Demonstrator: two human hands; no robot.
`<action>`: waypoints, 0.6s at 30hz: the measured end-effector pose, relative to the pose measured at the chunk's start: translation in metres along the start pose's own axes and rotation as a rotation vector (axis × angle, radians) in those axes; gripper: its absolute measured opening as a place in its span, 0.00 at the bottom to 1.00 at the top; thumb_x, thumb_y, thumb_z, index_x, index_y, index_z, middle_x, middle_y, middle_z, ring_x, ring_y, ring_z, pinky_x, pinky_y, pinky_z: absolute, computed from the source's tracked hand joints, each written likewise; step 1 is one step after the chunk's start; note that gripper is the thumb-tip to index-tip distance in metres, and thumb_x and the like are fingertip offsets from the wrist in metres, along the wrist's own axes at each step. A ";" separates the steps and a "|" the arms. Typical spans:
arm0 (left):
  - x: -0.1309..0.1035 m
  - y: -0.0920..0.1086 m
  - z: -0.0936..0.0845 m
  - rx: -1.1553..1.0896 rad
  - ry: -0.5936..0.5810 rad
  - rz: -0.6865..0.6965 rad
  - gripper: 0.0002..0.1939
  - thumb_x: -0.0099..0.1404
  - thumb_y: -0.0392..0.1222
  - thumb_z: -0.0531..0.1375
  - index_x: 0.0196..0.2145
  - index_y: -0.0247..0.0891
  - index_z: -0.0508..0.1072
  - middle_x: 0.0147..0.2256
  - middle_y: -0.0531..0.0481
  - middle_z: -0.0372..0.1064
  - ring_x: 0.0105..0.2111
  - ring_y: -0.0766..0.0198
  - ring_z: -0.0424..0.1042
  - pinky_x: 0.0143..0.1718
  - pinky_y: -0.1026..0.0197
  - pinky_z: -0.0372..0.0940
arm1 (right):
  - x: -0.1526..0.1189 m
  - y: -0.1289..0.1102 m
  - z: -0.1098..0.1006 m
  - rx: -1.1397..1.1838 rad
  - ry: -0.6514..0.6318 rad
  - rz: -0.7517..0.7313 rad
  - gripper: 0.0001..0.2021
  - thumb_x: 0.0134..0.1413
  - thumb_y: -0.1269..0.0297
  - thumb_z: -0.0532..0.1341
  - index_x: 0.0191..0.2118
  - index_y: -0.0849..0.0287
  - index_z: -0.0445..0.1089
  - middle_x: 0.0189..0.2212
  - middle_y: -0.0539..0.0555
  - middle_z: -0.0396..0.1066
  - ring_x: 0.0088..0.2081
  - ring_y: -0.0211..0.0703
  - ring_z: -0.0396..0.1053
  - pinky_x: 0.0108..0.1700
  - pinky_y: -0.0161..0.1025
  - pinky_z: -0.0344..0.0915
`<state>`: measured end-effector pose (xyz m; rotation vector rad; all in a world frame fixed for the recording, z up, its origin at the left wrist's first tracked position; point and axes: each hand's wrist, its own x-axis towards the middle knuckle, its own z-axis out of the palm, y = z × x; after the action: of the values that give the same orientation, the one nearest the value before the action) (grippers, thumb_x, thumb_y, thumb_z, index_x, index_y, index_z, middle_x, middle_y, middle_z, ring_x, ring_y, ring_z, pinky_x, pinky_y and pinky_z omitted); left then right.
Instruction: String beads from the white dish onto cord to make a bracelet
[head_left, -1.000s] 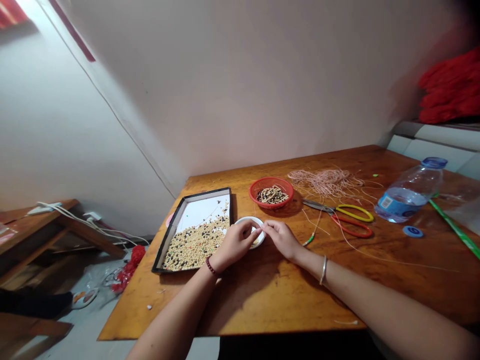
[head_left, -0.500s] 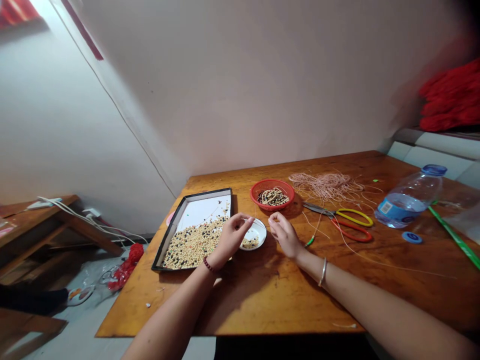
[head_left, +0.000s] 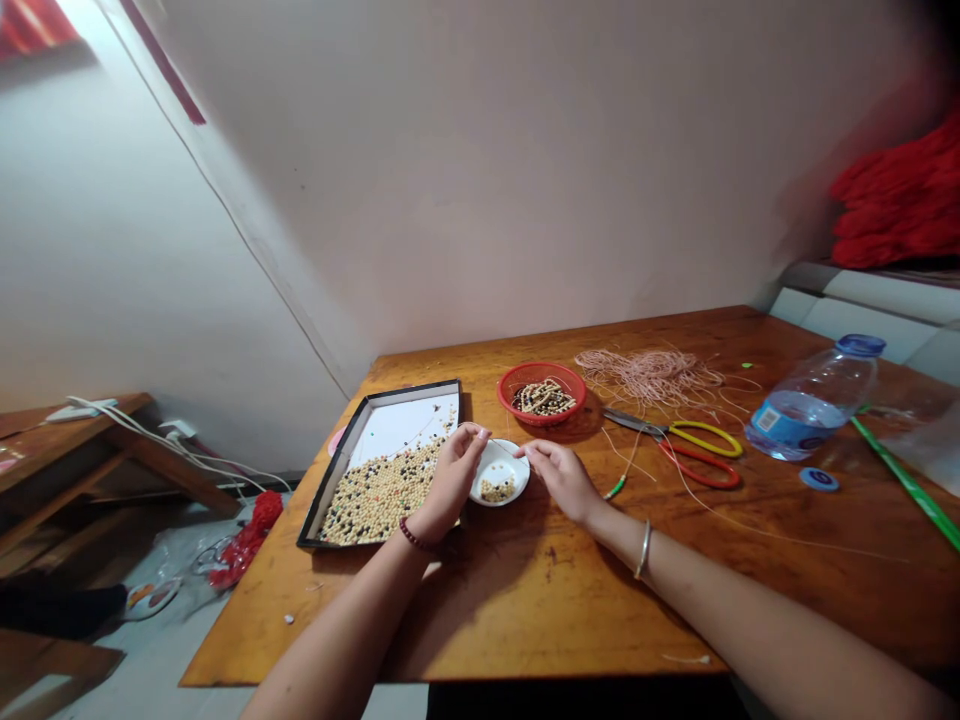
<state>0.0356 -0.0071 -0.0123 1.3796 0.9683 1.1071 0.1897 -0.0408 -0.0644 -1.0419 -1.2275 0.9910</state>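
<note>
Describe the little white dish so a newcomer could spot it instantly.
On the wooden table, find the black-edged tray spread with beads. Right of it, between the left hand and right hand, sits the dish. Unlike the rectangular tray and the red basket behind, it's round and white, holding few beads.

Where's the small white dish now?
In the head view, the small white dish sits near the middle, between the left hand and right hand, with the bead tray to its left and the red basket behind it.
</note>
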 end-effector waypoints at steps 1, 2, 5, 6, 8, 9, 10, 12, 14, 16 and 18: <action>0.000 0.001 0.001 0.001 0.002 -0.001 0.16 0.56 0.52 0.63 0.30 0.36 0.67 0.18 0.60 0.53 0.17 0.74 0.51 0.20 0.69 0.50 | 0.000 -0.001 0.001 -0.025 -0.024 0.003 0.15 0.54 0.53 0.57 0.30 0.61 0.70 0.25 0.54 0.70 0.29 0.41 0.67 0.30 0.35 0.60; 0.000 0.001 0.001 0.004 0.004 -0.003 0.16 0.56 0.52 0.63 0.31 0.37 0.67 0.18 0.60 0.53 0.17 0.74 0.51 0.20 0.69 0.50 | -0.001 -0.001 0.001 -0.045 -0.044 0.010 0.15 0.53 0.53 0.57 0.29 0.61 0.71 0.27 0.55 0.72 0.31 0.43 0.68 0.32 0.36 0.61; -0.001 0.003 0.002 0.032 0.013 0.001 0.15 0.57 0.52 0.63 0.32 0.37 0.68 0.19 0.58 0.56 0.18 0.73 0.52 0.20 0.69 0.51 | -0.003 -0.002 0.003 -0.090 -0.068 0.020 0.15 0.53 0.54 0.58 0.29 0.62 0.72 0.28 0.56 0.73 0.30 0.43 0.69 0.33 0.37 0.62; 0.000 0.003 0.002 0.048 0.013 0.006 0.16 0.57 0.52 0.63 0.32 0.36 0.70 0.19 0.57 0.58 0.18 0.73 0.53 0.21 0.69 0.52 | -0.003 -0.001 0.003 -0.100 -0.064 0.011 0.15 0.53 0.54 0.57 0.30 0.62 0.72 0.27 0.55 0.73 0.30 0.43 0.68 0.32 0.37 0.62; 0.000 0.004 0.001 0.085 -0.010 0.010 0.17 0.57 0.54 0.62 0.34 0.35 0.72 0.21 0.55 0.62 0.20 0.71 0.57 0.22 0.68 0.53 | -0.004 -0.002 0.002 -0.107 -0.051 -0.009 0.15 0.54 0.54 0.56 0.30 0.62 0.71 0.26 0.54 0.72 0.29 0.42 0.68 0.32 0.36 0.61; 0.001 0.004 0.000 0.108 -0.042 0.011 0.18 0.58 0.55 0.61 0.35 0.35 0.73 0.22 0.53 0.63 0.21 0.70 0.58 0.23 0.67 0.54 | -0.004 -0.002 0.002 -0.101 -0.046 -0.018 0.15 0.55 0.54 0.56 0.31 0.62 0.71 0.26 0.54 0.71 0.29 0.41 0.67 0.32 0.36 0.61; 0.001 0.003 -0.001 0.137 -0.088 0.013 0.20 0.58 0.55 0.60 0.35 0.34 0.74 0.24 0.51 0.65 0.22 0.69 0.60 0.23 0.67 0.55 | -0.004 -0.002 0.002 -0.093 -0.043 -0.024 0.15 0.55 0.54 0.56 0.31 0.62 0.70 0.26 0.54 0.71 0.29 0.41 0.67 0.32 0.36 0.61; 0.002 0.001 -0.004 0.215 -0.185 0.039 0.21 0.59 0.56 0.59 0.35 0.33 0.76 0.26 0.48 0.68 0.25 0.67 0.62 0.25 0.66 0.56 | -0.004 -0.002 0.002 -0.083 -0.042 -0.032 0.15 0.55 0.54 0.56 0.31 0.61 0.69 0.26 0.53 0.70 0.29 0.41 0.67 0.32 0.35 0.61; 0.003 -0.003 -0.006 0.322 -0.239 0.086 0.22 0.58 0.56 0.60 0.36 0.33 0.77 0.24 0.51 0.65 0.23 0.68 0.59 0.24 0.66 0.53 | -0.004 -0.002 0.003 -0.095 -0.048 -0.040 0.15 0.56 0.54 0.55 0.31 0.62 0.69 0.26 0.53 0.69 0.28 0.40 0.65 0.31 0.35 0.60; 0.002 -0.006 -0.007 0.417 -0.235 0.123 0.22 0.56 0.56 0.62 0.38 0.35 0.78 0.19 0.56 0.57 0.20 0.71 0.52 0.22 0.66 0.47 | -0.005 -0.001 0.004 -0.112 -0.059 -0.046 0.15 0.57 0.54 0.55 0.31 0.62 0.69 0.25 0.52 0.68 0.27 0.38 0.63 0.30 0.34 0.58; 0.002 -0.008 -0.006 0.458 -0.214 0.135 0.21 0.55 0.55 0.63 0.36 0.35 0.78 0.17 0.59 0.48 0.19 0.72 0.46 0.21 0.66 0.42 | -0.006 -0.001 0.004 -0.125 -0.076 -0.043 0.16 0.58 0.53 0.55 0.30 0.61 0.69 0.23 0.51 0.66 0.25 0.37 0.60 0.28 0.34 0.57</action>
<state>0.0305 -0.0035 -0.0202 1.9159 1.0192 0.8389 0.1855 -0.0462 -0.0648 -1.0784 -1.3836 0.9368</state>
